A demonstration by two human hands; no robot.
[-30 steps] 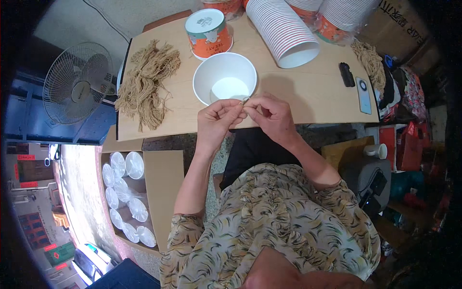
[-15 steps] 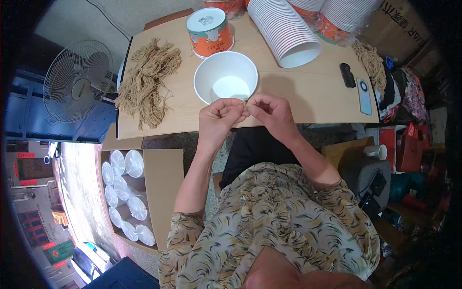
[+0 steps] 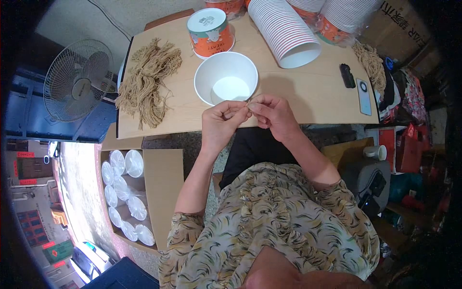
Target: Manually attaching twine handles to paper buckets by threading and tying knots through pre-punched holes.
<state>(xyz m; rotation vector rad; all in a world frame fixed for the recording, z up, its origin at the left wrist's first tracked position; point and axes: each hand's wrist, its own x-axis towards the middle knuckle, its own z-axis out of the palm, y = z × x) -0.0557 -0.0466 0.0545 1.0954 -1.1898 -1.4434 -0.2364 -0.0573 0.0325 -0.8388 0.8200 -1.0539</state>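
Fingertip to fingertip, my left hand (image 3: 224,121) and my right hand (image 3: 273,115) meet just in front of a white paper bucket (image 3: 204,91). Both are pinched closed on a short bit of tan cord (image 3: 248,103), most of which the fingers hide. Whether that cord is fixed to the bucket I cannot tell. The bucket stands upright with its open top toward me. Behind it is an orange bucket (image 3: 211,45) with a white and green lid. To the left lies a loose heap of tan cords (image 3: 149,77).
A nested stack of white buckets (image 3: 284,31) lies at the back right. A black object (image 3: 347,75) and a phone (image 3: 364,96) rest near the table's right edge, beside more cord (image 3: 369,60). Left are a fan (image 3: 79,86) and a carton (image 3: 163,192) of wrapped white cups.
Both hands have shifted very slightly, with the fingertips still together. My right hand's lower fingers have uncurled a little. The buckets and the cord heap have stayed in place.
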